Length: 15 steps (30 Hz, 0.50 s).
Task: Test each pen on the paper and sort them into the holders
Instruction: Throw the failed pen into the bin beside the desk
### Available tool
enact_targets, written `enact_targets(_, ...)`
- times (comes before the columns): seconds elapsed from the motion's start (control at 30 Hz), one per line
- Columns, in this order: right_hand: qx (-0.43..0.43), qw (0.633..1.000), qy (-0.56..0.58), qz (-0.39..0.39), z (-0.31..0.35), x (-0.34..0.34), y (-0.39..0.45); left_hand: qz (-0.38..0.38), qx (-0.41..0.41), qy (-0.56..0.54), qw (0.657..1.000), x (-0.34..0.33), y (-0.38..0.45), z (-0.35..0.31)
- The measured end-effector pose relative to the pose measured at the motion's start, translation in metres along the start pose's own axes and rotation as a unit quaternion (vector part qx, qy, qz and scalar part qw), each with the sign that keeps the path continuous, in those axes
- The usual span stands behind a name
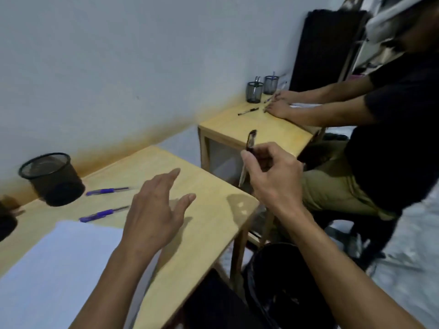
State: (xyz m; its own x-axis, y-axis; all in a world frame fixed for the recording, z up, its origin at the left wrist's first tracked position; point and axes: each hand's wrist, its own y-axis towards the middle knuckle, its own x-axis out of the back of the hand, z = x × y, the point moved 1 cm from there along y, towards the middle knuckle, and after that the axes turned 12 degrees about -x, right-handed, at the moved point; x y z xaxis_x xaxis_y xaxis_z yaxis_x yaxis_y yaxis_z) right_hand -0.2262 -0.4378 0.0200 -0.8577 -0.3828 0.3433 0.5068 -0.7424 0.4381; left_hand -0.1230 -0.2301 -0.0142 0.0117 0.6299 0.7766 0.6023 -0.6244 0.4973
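My right hand [273,176] holds a black-capped pen [249,148] upright above the right edge of my wooden table [206,210]. My left hand [154,210] hovers open over the table, fingers spread, holding nothing. Two blue pens lie on the table, one [107,191] near a black mesh holder [52,179] at the back left, the other [102,213] just above the white paper [59,269]. A second dark holder [7,222] is cut off at the left edge.
Another person [380,138] sits at a second wooden table [249,124] to the right, hands on it beside two mesh holders [255,91] and a black pen [248,111]. A dark bin [285,281] stands below my right forearm.
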Motion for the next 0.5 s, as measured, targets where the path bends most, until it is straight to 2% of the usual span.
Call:
enact_targets(0.13, -0.153, 0.983, 0.005, -0.102, -0.061, 0.046, 0.022, 0.101, 0.005, 0.019, 0.995, -0.058, 0.003, -0.015)
enact_targets(0.23, -0.254, 0.956, -0.016, -0.149, -0.126, 0.056, 0.015, 0.133, -0.003, 0.054, 0.99, -0.086, 0.0, -0.024)
enact_targets(0.33, -0.355, 0.925, -0.052, -0.126, -0.186, 0.052, -0.013, 0.118, -0.008, 0.073, 0.99, -0.096, -0.001, -0.027)
enact_targets(0.5, -0.441, 0.89, -0.085, -0.078, -0.243, 0.044, -0.07, 0.106, -0.015, 0.083, 0.991, -0.098, -0.002, -0.025)
